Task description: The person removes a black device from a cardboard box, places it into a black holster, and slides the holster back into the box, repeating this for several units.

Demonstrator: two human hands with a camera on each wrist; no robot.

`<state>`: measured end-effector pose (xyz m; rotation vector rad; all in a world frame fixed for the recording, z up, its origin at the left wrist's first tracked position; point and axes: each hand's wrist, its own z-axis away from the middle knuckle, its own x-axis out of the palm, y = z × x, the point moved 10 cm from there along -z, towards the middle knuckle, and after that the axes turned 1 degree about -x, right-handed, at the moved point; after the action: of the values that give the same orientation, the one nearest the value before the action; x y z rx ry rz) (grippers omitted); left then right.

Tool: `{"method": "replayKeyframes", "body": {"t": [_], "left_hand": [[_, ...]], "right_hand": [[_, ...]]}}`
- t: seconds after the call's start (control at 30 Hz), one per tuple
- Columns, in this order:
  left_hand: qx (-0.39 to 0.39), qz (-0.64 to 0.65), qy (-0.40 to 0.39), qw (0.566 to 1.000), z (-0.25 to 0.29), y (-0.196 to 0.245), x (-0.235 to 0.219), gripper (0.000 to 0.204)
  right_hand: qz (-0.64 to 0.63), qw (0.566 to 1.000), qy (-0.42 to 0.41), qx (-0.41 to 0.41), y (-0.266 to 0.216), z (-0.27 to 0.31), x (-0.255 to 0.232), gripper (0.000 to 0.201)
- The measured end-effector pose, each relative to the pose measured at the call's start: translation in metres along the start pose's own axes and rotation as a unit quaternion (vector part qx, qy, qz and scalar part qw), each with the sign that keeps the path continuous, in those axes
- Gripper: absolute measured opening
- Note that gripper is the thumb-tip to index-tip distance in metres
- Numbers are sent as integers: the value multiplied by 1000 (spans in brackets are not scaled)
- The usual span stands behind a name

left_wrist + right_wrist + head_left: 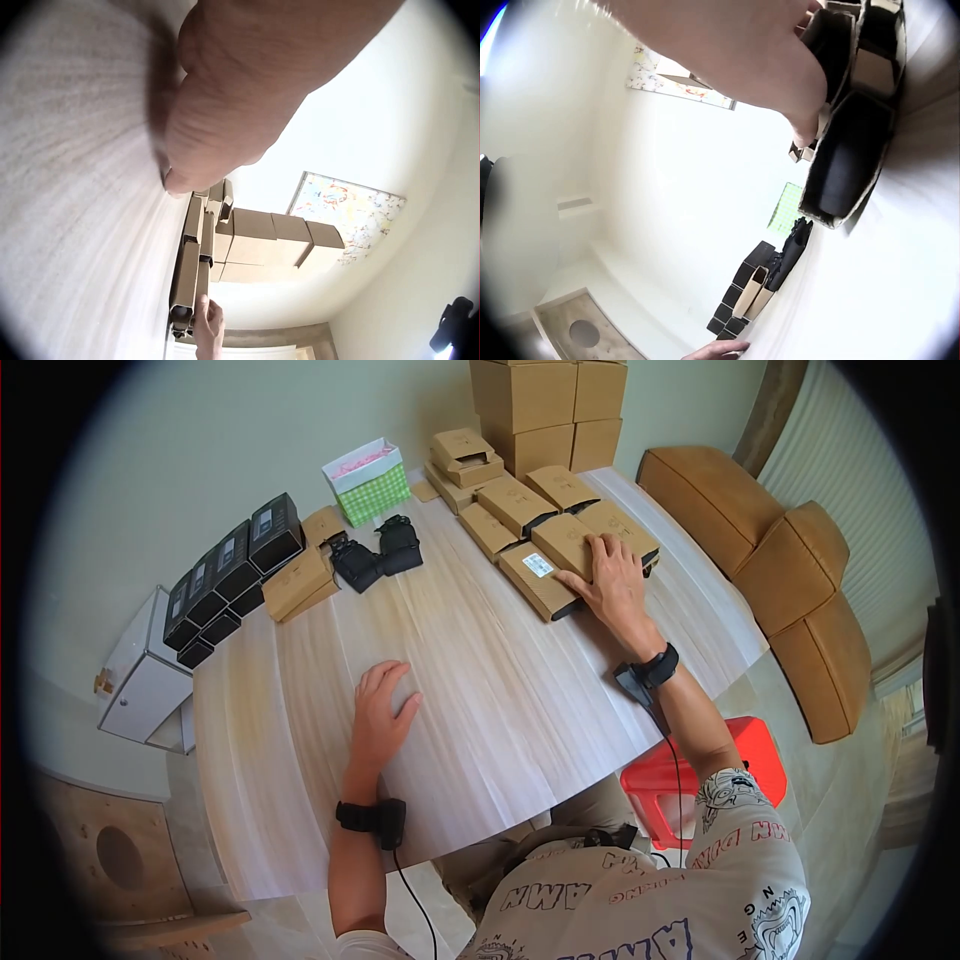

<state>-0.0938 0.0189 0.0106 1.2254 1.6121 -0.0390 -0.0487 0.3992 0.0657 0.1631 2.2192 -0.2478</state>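
My right hand (617, 585) rests on the flat cardboard boxes at the back right of the table. Its fingers lie over the top of one cardboard box (562, 540). The thumb reaches left, toward a box with a white label (538, 565). From the right wrist, an open-ended box (847, 161) shows something black inside, and the right hand (742, 60) lies over the boxes behind it. My left hand (382, 710) rests on the wooden table (470, 730) near its front, holding nothing, with the thumb apart from the fingers.
Two black pouches (375, 558) lie beside an open cardboard box (300, 582) and stacked black boxes (232, 560). Behind them stands a green checked gift bag (372, 490). Large cartons (545, 405) are piled at the back. A red stool (745, 755) stands at the right front.
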Motion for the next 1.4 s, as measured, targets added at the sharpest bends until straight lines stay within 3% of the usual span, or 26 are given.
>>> {"method": "replayKeyframes", "body": {"t": [0.1, 0.2, 0.27, 0.33, 0.4, 0.47, 0.53, 0.57, 0.6, 0.67, 0.7, 0.77, 0.9, 0.97, 1.1, 1.13, 1.17, 1.2, 1.23, 1.27, 1.3, 1.37, 1.4], "left_hand": [[5, 6, 6, 1000, 0, -2, 0, 44], [6, -6, 13, 1000, 1, 1, -2, 42], [1, -10, 17, 1000, 1, 0, -3, 42], [-4, -13, 23, 1000, 1, -2, -2, 42], [-27, 50, 16, 998, -2, -14, -2, 40], [-27, 76, 18, 997, -10, -32, -13, 43], [-47, 42, 52, 997, -28, -54, -37, 45], [-33, -23, 63, 997, -41, -62, -52, 49], [-18, -86, 73, 993, -57, -69, -71, 52], [-36, -191, 61, 979, -85, -126, -90, 65], [-35, -193, 60, 979, -98, -143, -102, 65], [-112, -254, -11, 961, -121, -187, -111, 82], [-159, -324, -55, 931, -143, -224, -116, 101], [-195, -297, -73, 932, -154, -225, -120, 102], [-287, -202, -103, 931, -158, -236, -115, 103], [-289, -203, -102, 930, -152, -236, -114, 103], [-241, -210, -64, 945, -151, -226, -116, 103], [-191, -215, -26, 957, -150, -210, -118, 104], [-189, -216, -27, 958, -143, -198, -116, 104], [-132, -173, -16, 976, -135, -169, -113, 101], [-77, -127, -8, 989, -123, -140, -108, 98], [-91, -96, -55, 990, -76, -88, -84, 95], [-102, -67, -93, 988, -57, -69, -69, 92]], "right_hand": [[3, 999, 20, -30, -11, -3, -6, 83], [-50, 995, 20, -83, -63, -2, -21, 77], [-147, 974, -46, -164, -111, 3, -13, 67], [-195, 958, -85, -192, -139, 7, 9, 62], [-229, 924, -229, -203, -164, 15, 62, 62], [-209, 916, -225, -257, -184, 5, 89, 61], [-214, 935, -237, -155, -183, -28, 111, 57], [-248, 945, -157, -147, -182, -48, 123, 53], [-253, 943, -158, -148, -189, -63, 142, 53], [-247, 962, -110, -36, -178, -99, 164, 58], [-248, 962, -109, -34, -185, -110, 171, 58], [-201, 969, -138, 30, -187, -126, 188, 64], [-189, 960, -200, 59, -187, -134, 208, 69], [-266, 913, -280, 131, -174, -130, 227, 65], [-359, 896, -209, 157, -152, -119, 215, 61], [-417, 859, -222, 199, -147, -107, 210, 57], [-472, 816, -232, 239, -142, -94, 205, 53], [-474, 816, -230, 239, -137, -83, 191, 53], [-523, 787, -229, 234, -135, -68, 175, 49], [-570, 755, -230, 228, -133, -54, 158, 45], [-568, 755, -232, 230, -122, -36, 138, 45], [-662, 630, -352, 201, -128, 14, 112, 41], [-660, 629, -355, 206, -116, 24, 112, 41]]}}
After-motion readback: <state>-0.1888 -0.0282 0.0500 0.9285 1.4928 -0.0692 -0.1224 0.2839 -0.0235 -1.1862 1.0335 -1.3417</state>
